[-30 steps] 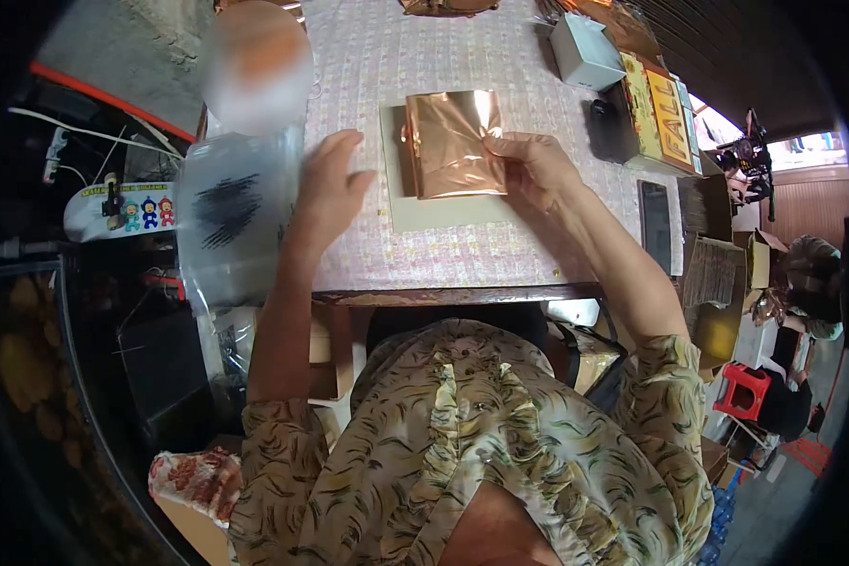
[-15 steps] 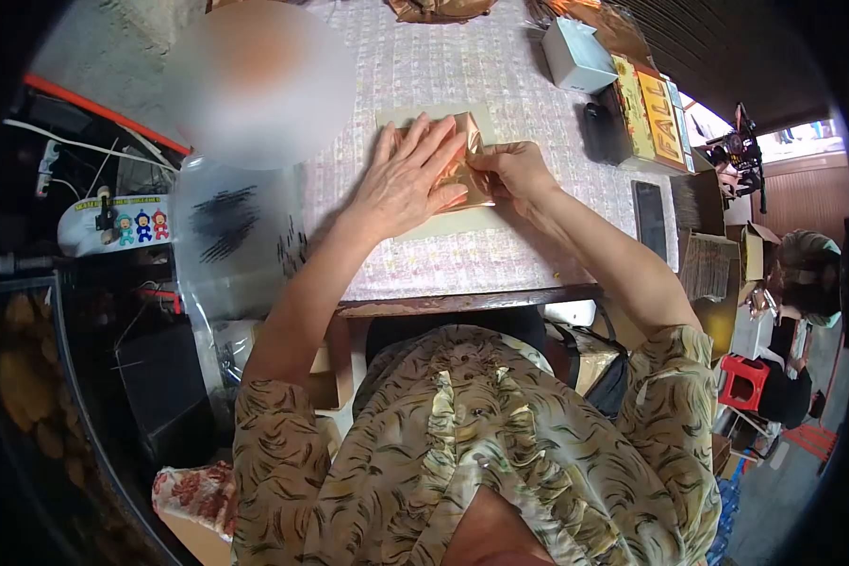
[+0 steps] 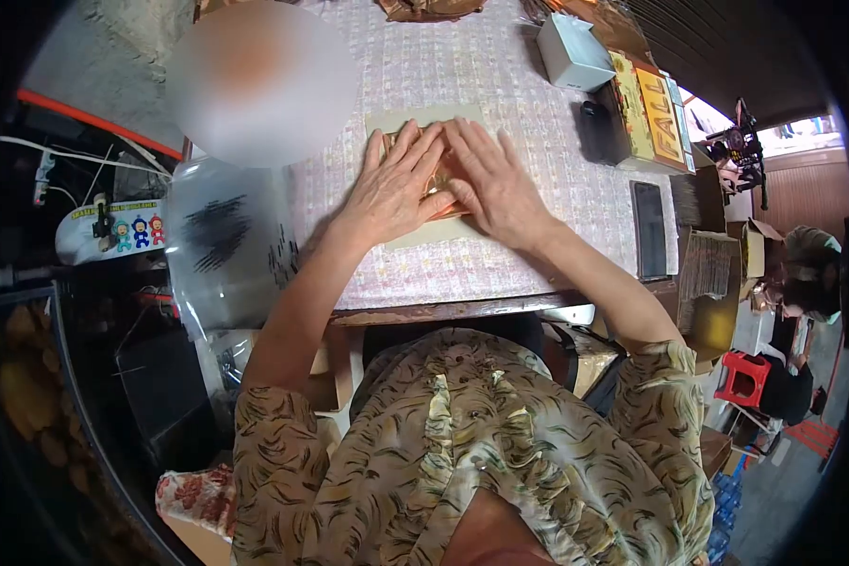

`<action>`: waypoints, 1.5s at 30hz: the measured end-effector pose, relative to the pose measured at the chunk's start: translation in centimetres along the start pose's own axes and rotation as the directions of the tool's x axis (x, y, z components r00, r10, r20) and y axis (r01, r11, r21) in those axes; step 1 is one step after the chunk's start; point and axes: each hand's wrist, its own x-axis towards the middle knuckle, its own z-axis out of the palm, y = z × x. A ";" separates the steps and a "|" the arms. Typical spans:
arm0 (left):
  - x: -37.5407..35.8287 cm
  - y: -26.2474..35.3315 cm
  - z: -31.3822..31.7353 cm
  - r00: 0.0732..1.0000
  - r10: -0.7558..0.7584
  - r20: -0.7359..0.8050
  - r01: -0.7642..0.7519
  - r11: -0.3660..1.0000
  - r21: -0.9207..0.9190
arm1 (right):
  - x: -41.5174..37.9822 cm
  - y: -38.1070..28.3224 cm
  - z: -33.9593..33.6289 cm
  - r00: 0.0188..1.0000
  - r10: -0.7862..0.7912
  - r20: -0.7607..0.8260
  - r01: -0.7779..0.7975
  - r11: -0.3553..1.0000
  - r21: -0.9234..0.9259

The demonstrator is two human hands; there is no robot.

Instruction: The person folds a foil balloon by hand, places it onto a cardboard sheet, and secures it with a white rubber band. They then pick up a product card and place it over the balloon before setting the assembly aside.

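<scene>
A shiny copper-coloured foil piece (image 3: 441, 179) lies on a beige board (image 3: 429, 233) on the cloth-covered table. My left hand (image 3: 392, 191) lies flat over the left part of the foil, fingers spread. My right hand (image 3: 496, 191) rests flat on its right part, fingers stretched out. The two thumbs come close together near the lower edge of the foil. Most of the foil is hidden under both hands.
A white box (image 3: 574, 55), a yellow box marked FALL (image 3: 653, 113) and a dark phone (image 3: 648, 229) stand or lie at the right. Clear plastic with dark thin pieces (image 3: 219, 231) is at the left. A person (image 3: 789, 377) is at far right.
My right hand has let go of the foil's right edge and now lies flat on top, its fingers opened. The foil's raised right side is down. My left hand has moved slightly left.
</scene>
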 end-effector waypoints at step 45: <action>-1.0 -2.1 -0.4 0.829 -0.451 -0.330 0.364 0.884 -0.293 | -1.1 0.3 3.4 0.985 0.139 0.106 -0.137 0.990 -0.018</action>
